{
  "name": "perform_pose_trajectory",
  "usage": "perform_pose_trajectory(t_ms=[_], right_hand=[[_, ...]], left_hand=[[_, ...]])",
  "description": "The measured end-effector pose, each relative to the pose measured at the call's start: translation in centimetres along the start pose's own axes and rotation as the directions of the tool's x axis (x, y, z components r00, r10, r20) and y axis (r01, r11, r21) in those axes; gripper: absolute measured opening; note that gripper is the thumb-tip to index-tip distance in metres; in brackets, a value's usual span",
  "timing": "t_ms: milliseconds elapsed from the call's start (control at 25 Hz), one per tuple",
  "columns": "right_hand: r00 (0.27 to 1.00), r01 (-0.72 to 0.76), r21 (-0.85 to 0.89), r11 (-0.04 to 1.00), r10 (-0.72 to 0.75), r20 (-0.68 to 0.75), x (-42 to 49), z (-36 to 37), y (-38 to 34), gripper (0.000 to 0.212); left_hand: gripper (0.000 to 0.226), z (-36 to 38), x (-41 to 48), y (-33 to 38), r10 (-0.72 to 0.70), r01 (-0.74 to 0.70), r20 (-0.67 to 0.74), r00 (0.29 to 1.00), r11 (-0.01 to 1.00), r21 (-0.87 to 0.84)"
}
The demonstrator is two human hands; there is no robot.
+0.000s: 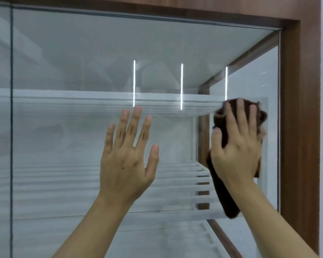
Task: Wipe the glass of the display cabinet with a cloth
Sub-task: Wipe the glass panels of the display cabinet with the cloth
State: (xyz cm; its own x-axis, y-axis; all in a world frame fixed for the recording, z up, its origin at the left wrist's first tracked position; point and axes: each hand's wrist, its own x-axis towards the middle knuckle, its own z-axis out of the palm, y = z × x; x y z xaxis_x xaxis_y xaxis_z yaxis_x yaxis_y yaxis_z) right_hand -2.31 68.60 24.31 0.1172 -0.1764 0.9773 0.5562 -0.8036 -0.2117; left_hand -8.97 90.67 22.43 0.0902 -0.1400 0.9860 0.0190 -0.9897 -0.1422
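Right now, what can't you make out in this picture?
Brown cloth: mostly covered by the right hand, head view.
Left hand: whether it touches the glass, unclear from one view.
Wooden frame: bottom and left cut off by picture edges.
Shelves inside: washed out by reflections.

My left hand [127, 161] was spread before the glass [73, 53], near its middle. My right hand [237, 146] pressed the cloth [222, 192] on the glass by its right edge. Shelves [63, 101] lay behind the glass, and the frame [302, 127] stood just right of it.

dark brown cloth [223, 194], bunched, lies against the clear cabinet glass [73, 53] at right of frame, tail hanging down.
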Motion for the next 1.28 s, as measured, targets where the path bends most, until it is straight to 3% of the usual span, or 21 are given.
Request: perform_pose_trajectory(t_ms=[120, 200, 360, 480, 520, 640, 720, 800, 880, 1000, 1160, 1280], right_hand=[[0.97, 0.236, 0.024, 0.971, -0.237, 0.059, -3.7, 1.7, -6.0, 0.061], [0.937, 0.329, 0.008, 0.944, -0.328, 0.125, -8.4, 1.7, -6.2, 0.06], [0.968, 0.246, -0.051, 0.968, -0.242, 0.073, -7.7, 0.9, -3.2, 0.06], [0.998, 0.054, -0.018, 0.998, -0.055, -0.021, -2.2, 2.3, -7.0, 0.06], [0.998, 0.05, -0.011, 0.999, -0.051, -0.03, -1.7, 2.9, -9.3, 0.06], [0.958, 0.282, 0.005, 0.96, -0.281, 0.058, -5.7, 4.3, -13.5, 0.06], [0.922, 0.371, -0.004, 0.929, -0.368, 0.123, -9.3, 3.9, -12.5, 0.06], [0.935, 0.346, -0.049, 0.937, -0.34, 0.102, -10.0, 3.1, -10.1, 0.059], [0.973, 0.229, -0.074, 0.971, -0.225, 0.052, -8.0, 2.9, -9.4, 0.059], [0.995, 0.098, -0.045, 0.994, -0.098, -0.001, -3.8, 4.3, -13.5, 0.061], [0.952, 0.295, 0.024, 0.955, -0.296, 0.084, -7.4, 6.2, -19.7, 0.062], [0.909, 0.394, 0.006, 0.919, -0.391, 0.143, -12.4, 5.4, -17.5, 0.062]], left_hand=[[0.061, -0.4, -0.2, -1.2, 0.0, 0.0, 0.007, 1.0, 1.0, 0.015], [0.062, -0.8, -0.5, -2.6, -0.015, 0.015, 0.004, 1.0, 0.999, 0.03], [0.062, -1.5, -1.2, -5.4, -0.028, 0.029, -0.015, 0.999, 0.999, 0.034], [0.062, -2.0, -1.4, -6.9, -0.026, 0.026, -0.008, 1.0, 0.999, 0.031], [0.062, -2.2, -1.6, -7.5, -0.024, 0.025, -0.002, 1.0, 0.999, 0.032], [0.062, -2.8, -1.9, -9.4, -0.012, 0.011, 0.01, 1.0, 0.999, 0.046], [0.061, -3.1, -2.3, -10.7, -0.004, 0.003, 0.021, 1.0, 0.998, 0.056], [0.061, -3.3, -2.6, -11.7, -0.001, -0.001, 0.022, 1.0, 0.998, 0.07], [0.06, -3.5, -2.9, -12.3, -0.004, 0.003, 0.016, 1.0, 0.997, 0.076], [0.06, -3.8, -3.3, -12.6, 0.01, -0.012, 0.025, 1.0, 0.996, 0.083], [0.06, -4.5, -3.9, -14.1, 0.048, -0.053, 0.046, 0.998, 0.992, 0.113], [0.059, -4.8, -4.2, -15.1, 0.064, -0.071, 0.048, 0.997, 0.986, 0.15]])
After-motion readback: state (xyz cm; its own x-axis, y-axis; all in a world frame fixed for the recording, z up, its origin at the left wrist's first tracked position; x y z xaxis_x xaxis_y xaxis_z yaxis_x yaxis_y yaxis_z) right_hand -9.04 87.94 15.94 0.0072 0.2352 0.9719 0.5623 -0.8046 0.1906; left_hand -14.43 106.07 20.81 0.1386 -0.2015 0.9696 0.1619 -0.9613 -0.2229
